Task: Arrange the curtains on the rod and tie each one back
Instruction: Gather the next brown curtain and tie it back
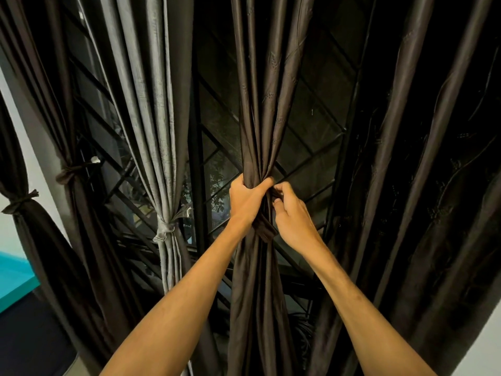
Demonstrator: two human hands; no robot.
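1. Head view: the centre brown curtain [257, 118] hangs gathered at mid-frame, the left hand [245, 199] clenched round the bunch.
2. The right hand [291, 215] pinches its tie [264, 226] just beside; hold the bunch squeezed while cinching.
3. Match the knot height of the tied grey curtain [151, 104] to the left.

The left hand [248, 198] grips the brown curtain [260, 118], gathered into one tight bunch. The right hand [291, 213], just beside it, curls its fingers into the same folds. A dark fabric strip [264, 227] loops just below them. Further left, the grey curtain [151, 104] and two dark curtains [65, 104] hang tied. A loose curtain [406, 158] hangs on the right, with the window grille [311, 126] behind.
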